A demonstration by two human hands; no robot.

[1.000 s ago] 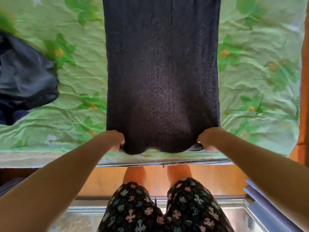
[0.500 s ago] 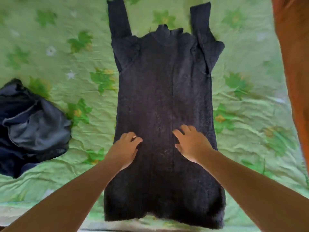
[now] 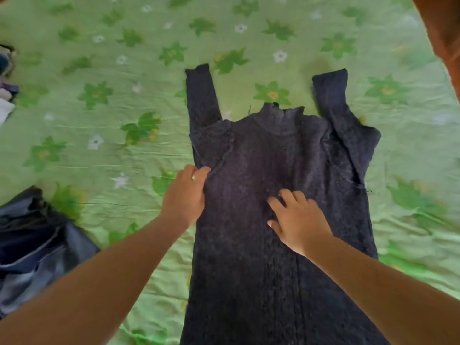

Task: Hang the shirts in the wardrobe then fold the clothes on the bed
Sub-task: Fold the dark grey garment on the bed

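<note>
Wrinkled green floral bedsheet (image 3: 104, 155), orange-brown surface (image 3: 441, 26) beyond.

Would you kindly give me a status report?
Left hand touching sweater edge; right hand flat on it. Sweater spread on bed. Dark heap apart, left.

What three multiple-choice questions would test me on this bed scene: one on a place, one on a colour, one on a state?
1. Where does the dark pile lie from the knit?
A. on top of it
B. to its left
C. to its right

2. What colour is the sheet?
A. white
B. red
C. green

3. How do the fingers of the right hand lie?
A. spread on the knit
B. in a fist
C. round a hanger

Answers:
1. B: the pile sits by the left edge of the view, apart from the knit.
2. C: the sheet is green with a flower print.
3. A: the fingers are splayed flat on the knit's middle.
</note>
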